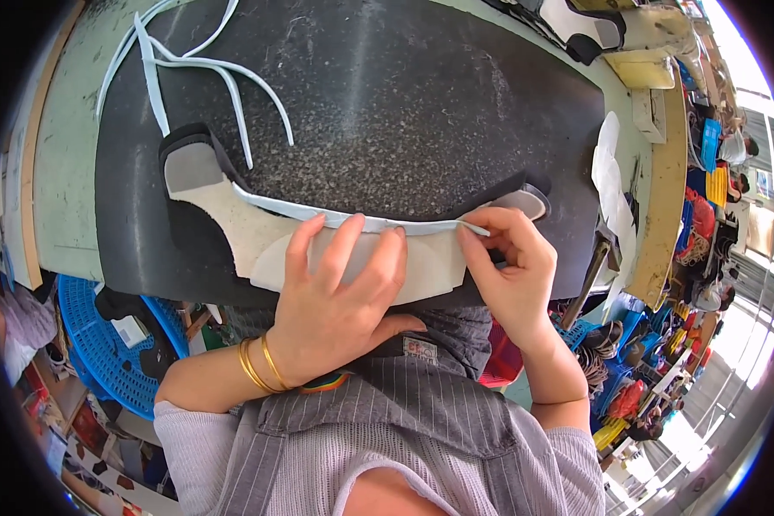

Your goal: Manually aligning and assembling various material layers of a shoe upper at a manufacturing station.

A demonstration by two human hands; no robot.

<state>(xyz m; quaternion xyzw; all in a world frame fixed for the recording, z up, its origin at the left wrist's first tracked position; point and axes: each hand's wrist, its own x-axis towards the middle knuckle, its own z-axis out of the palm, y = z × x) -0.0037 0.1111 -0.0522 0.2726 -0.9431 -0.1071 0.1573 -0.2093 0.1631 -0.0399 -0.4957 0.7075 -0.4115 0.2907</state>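
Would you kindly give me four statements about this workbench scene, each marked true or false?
1. The right hand pinches one end of a narrow pale-blue strip. True.
2. The left hand is lifted clear of the strip. False: its fingertips touch it.
3. Loose pale-blue strips lie on the wide, speckled black mat. True.
4. The left wrist is bare. False: it wears slim, gold-coloured bangles.

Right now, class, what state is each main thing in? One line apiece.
Black mat, scuffed
Curved piece, lying on the mat
Light blue strip, along the curved piece's edge
Left hand, fingers spread, tips on the strip
Right hand, pinching the strip's end
Spare strips, loose
Blue basket, holding things
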